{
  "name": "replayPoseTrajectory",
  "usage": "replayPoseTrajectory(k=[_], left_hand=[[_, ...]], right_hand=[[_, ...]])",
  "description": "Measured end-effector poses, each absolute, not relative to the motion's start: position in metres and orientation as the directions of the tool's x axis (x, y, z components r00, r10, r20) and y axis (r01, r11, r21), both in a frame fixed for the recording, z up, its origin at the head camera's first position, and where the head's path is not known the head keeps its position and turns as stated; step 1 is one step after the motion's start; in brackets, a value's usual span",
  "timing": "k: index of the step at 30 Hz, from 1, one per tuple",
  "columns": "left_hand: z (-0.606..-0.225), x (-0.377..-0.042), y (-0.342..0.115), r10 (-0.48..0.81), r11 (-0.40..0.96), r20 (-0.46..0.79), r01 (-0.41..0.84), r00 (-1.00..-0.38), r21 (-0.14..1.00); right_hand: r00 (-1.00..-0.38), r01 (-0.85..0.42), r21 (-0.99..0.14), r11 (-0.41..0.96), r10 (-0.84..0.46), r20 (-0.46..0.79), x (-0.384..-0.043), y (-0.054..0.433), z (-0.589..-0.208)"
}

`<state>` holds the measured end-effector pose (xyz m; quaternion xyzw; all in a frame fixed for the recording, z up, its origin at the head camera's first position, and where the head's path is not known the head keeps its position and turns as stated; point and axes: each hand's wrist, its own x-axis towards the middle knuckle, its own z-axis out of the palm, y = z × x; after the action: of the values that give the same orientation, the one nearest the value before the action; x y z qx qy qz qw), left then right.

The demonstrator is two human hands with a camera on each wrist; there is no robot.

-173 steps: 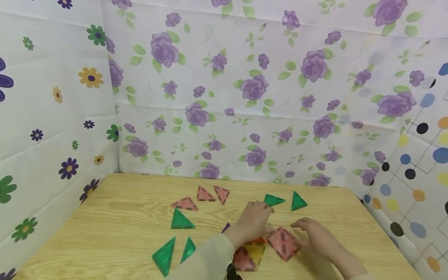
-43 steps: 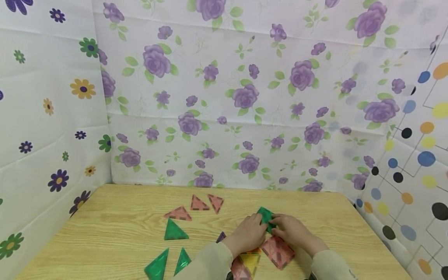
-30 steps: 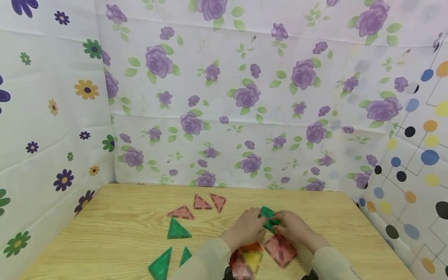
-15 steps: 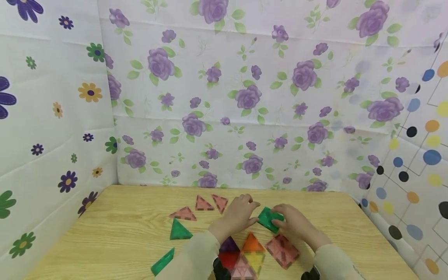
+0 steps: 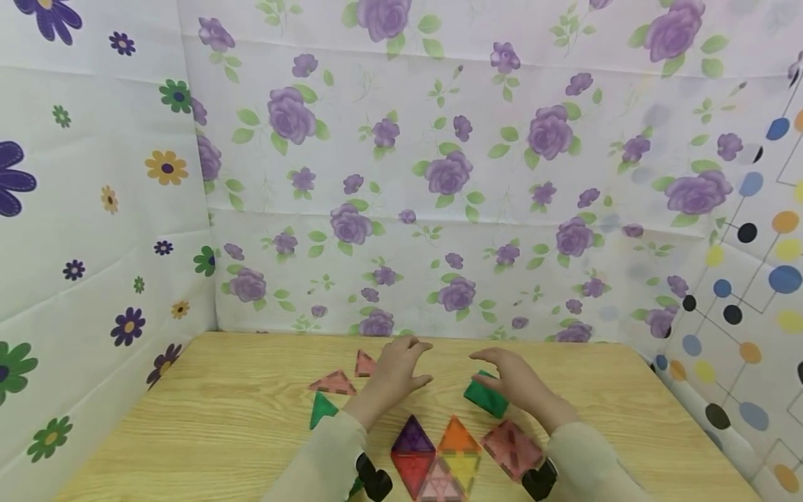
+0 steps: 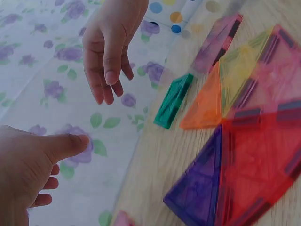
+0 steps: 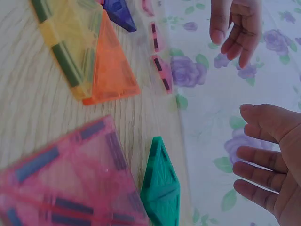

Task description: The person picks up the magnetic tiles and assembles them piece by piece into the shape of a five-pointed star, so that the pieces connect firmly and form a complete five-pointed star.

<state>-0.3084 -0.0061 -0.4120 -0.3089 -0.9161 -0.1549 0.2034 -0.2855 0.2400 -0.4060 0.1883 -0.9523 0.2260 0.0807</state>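
Note:
Two green triangle magnetic tiles lie edge to edge as one four-sided green shape, also seen in the right wrist view. My right hand hovers just above it, fingers spread and holding nothing. My left hand is raised over the table to the left, thumb and fingers apart with nothing between them. Nearer me lies a square of pink tiles. Left of it sits a fan of touching triangles: purple, red, pink, yellow and orange.
Loose pink triangles lie at the back left, partly covered by my left hand. A green triangle is beside my left sleeve, which hides part of it. Flower-printed cloth rises behind the wooden table.
The two green triangles, apart at the back right earlier, were brought together beyond the pink square. Both hands have since let go; the left has drawn away leftward and the right has lifted.

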Motion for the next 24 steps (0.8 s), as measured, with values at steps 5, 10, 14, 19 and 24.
replayPoseTrajectory(k=[5, 10, 14, 19, 24], left_hand=[[-0.425, -0.318, -0.021, 0.431, 0.778, 0.529, 0.598, -0.731, 0.193], [-0.437, -0.325, -0.035, 0.347, 0.77, 0.532, 0.558, -0.773, 0.309], [-0.445, -0.331, -0.047, 0.287, 0.752, 0.461, 0.495, -0.84, 0.435], [-0.453, -0.336, -0.058, 0.241, 0.767, 0.416, 0.435, -0.877, 0.472], [-0.459, -0.338, -0.065, 0.185, 0.772, 0.364, 0.364, -0.913, 0.521]], right_hand=[[-0.935, -0.351, -0.464, 0.813, -0.279, 0.219, -0.297, 0.23, -0.41], [-0.94, -0.337, -0.506, 0.794, -0.257, 0.222, -0.307, 0.217, -0.415], [-0.94, -0.337, -0.524, 0.782, -0.255, 0.224, -0.315, 0.206, -0.422], [-0.945, -0.325, -0.553, 0.767, -0.253, 0.205, -0.324, 0.194, -0.431], [-0.943, -0.333, -0.546, 0.769, -0.282, 0.178, -0.332, 0.183, -0.435]])
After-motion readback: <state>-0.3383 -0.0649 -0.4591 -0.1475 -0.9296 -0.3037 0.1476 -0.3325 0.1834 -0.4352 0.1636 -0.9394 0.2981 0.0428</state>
